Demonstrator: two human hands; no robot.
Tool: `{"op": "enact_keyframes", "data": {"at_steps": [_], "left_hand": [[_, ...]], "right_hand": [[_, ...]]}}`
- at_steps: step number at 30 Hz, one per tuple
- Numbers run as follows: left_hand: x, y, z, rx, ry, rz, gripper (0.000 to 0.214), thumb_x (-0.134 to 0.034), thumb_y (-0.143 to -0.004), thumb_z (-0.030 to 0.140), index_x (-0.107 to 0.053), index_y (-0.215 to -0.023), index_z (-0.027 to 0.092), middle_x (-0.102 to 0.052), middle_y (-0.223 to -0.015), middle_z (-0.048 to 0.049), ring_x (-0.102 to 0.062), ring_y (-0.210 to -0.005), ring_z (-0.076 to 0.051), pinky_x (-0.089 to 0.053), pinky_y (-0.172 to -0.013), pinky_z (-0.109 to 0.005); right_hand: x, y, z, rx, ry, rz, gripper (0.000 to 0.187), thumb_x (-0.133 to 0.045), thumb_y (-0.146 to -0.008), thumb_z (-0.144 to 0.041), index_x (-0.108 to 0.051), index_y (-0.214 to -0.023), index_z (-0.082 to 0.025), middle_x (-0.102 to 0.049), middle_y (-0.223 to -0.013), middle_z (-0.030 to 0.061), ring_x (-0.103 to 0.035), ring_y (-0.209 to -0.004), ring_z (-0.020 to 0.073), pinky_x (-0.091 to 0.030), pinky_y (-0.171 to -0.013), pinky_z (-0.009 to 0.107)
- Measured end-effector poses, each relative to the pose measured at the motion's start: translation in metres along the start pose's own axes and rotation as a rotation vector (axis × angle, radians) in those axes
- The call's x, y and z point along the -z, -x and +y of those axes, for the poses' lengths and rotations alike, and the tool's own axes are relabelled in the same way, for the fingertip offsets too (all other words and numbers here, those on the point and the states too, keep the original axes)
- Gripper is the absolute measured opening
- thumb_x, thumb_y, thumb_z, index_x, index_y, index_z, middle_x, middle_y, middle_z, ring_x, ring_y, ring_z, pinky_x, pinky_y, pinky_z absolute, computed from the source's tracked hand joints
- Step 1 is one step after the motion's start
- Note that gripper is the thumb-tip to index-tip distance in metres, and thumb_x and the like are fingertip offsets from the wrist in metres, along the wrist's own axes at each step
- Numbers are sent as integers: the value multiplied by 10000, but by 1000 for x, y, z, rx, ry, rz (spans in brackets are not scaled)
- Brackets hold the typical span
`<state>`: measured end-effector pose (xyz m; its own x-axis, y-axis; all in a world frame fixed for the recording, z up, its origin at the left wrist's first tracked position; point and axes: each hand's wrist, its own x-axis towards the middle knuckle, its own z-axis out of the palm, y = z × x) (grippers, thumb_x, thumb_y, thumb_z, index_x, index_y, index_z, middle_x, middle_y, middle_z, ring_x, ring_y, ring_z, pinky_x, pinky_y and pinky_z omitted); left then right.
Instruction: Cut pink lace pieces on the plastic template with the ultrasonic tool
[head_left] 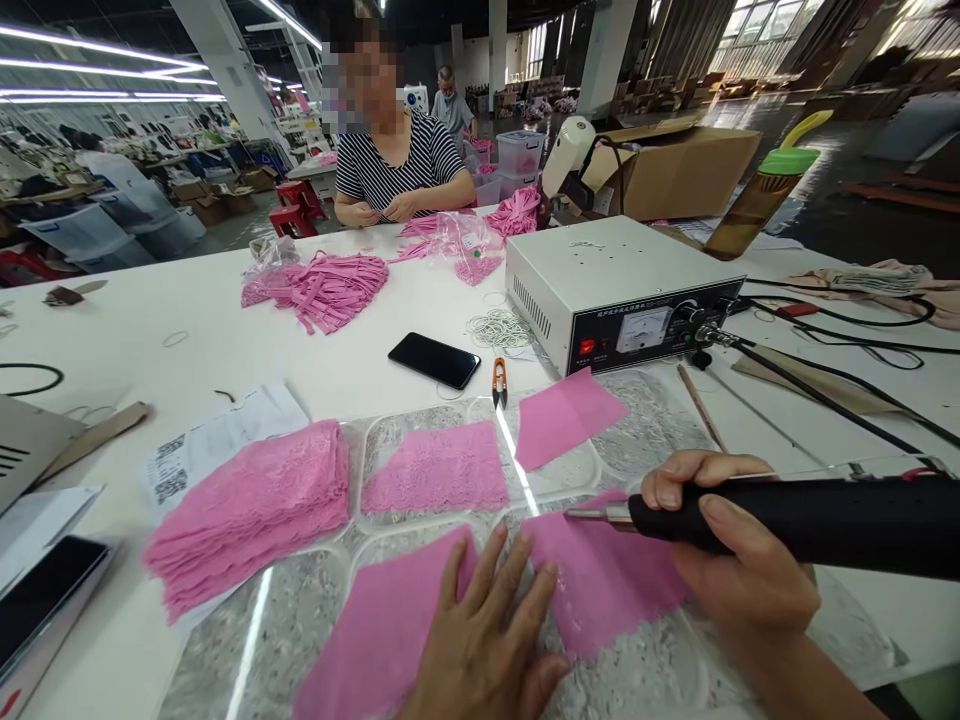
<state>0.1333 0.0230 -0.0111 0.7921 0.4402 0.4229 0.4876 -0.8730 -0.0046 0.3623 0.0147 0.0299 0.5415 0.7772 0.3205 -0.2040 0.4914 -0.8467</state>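
Observation:
My right hand (739,560) is wrapped round the black grip of a handheld ultrasonic welder (810,515). The welder's narrow metal tip points left, at the upper part of a pink fabric piece (607,580). My left hand (487,630) lies flat with fingers spread, partly over a second pink fabric piece (375,630); its fingertips reach the left edge of the piece under the tip. Behind them lie a pink lace piece (439,465) and a smooth pink piece (570,415), all on a clear-and-grey patterned mat (292,620). To the left sits a stack of pink lace pieces (255,500).
A metal control box (630,290) with a dial and cables stands behind the mat. Nearby are orange thread snips (499,382), a black phone (435,360), rubber bands (499,328) and pink strap bundles (330,290). A co-worker in a striped shirt (405,160) sits opposite. A bottle (757,205) stands right.

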Motion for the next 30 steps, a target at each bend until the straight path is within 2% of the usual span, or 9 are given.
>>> {"op": "enact_keyframes", "data": {"at_steps": [5,10,12,17,26,30], "left_hand": [[-4,-1,-4,-38,-74,58,438,-410,-971,443,-541,-1301,186,-522,-1377,-98,-351,-1367,-287,-135,-1150,-505],[-8,0,-6,-68,-93,91,434,-401,-974,432,-566,-1283,176,-517,-1377,-110,-377,-1349,-305,-110,-1150,-524],[-8,1,-6,-70,-92,99,424,-420,-966,433,-575,-1275,187,-515,-1378,-109,-380,-1348,-306,-108,-1150,-527],[-8,1,-6,-78,-112,72,426,-433,-961,449,-579,-1274,200,-531,-1368,-93,-288,-1400,-302,-34,-1159,-541],[-5,-1,-8,-81,-80,67,416,-457,-954,467,-605,-1248,214,-580,-1316,-79,-152,-1451,-270,9,-1170,-512],[-7,-1,-9,-72,-65,82,411,-445,-958,482,-609,-1242,234,-602,-1293,-50,-163,-1450,-248,-1,-1179,-485]], "right_hand": [[-2,-4,0,-5,-14,15,58,-638,-741,-216,-597,-782,-218,-564,-760,4,-520,-589,128,-492,-568,295],[11,-16,-10,23,-29,193,71,-620,-674,-197,-610,-743,-213,-555,-740,-3,-494,-574,123,-472,-550,283],[17,-18,-13,40,-16,222,80,-617,-659,-188,-614,-735,-213,-552,-730,-4,-492,-576,124,-469,-548,279],[19,-14,-11,32,13,177,56,-624,-693,-197,-608,-743,-216,-558,-739,-2,-496,-574,119,-479,-557,283],[15,-14,-7,24,20,150,74,-649,-695,-216,-592,-743,-213,-553,-733,-6,-504,-581,123,-490,-561,285],[14,-13,-7,30,26,119,75,-658,-705,-226,-596,-746,-216,-558,-733,-4,-512,-588,125,-494,-563,286]]}}
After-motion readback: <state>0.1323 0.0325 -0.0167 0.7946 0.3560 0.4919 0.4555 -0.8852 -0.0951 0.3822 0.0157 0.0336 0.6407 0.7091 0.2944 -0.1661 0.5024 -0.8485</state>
